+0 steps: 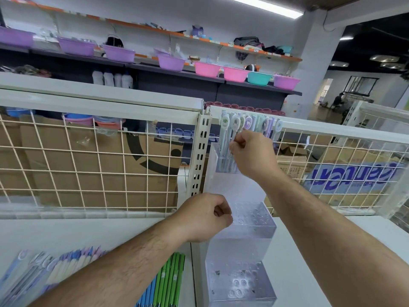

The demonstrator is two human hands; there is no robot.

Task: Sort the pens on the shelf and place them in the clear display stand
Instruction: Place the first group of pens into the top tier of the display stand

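Shop aisle, white shelf (88,231), wire-grid back. Right grip (238,142) pinches one of cartoon-topped pens (250,122), upright in top tier of clear display stand (243,247), likely seating it. Left grip (205,218), curled, sits below right grip against stand's middle tier, probably steadying it. Cannot tell if it holds anything. Loose pens (174,275) lie below-left of left grip, unsorted.

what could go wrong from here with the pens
The right hand pinches one pastel pen with an oval cartoon cap in a tightly packed row atop the clear plastic display stand; neighbours may get knocked askew. The left forearm crosses close to loose green pens on the white shelf and might scatter them.
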